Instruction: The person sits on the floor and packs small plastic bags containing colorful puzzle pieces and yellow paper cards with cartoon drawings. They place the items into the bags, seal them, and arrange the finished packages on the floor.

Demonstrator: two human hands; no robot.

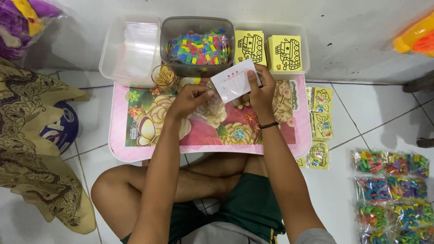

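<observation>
My right hand (261,92) holds a small white printed card (233,80) upright over the pink flowered tray table (122,135). My left hand (190,100) pinches a clear plastic sleeve (212,108) just below and left of the card; the sleeve is hard to make out against the flower pattern. Behind the hands stands a grey tub of small coloured pieces (198,47). Two stacks of yellow cards with black tank drawings (270,49) sit in a clear tub to its right.
A clear tub of plastic sleeves (131,49) stands at the back left, with a small cup of rubber bands (165,77) in front. Yellow packed cards (321,119) lie right of the table. Filled bags of coloured pieces (391,194) cover the floor at right. Patterned cloth (27,149) lies left.
</observation>
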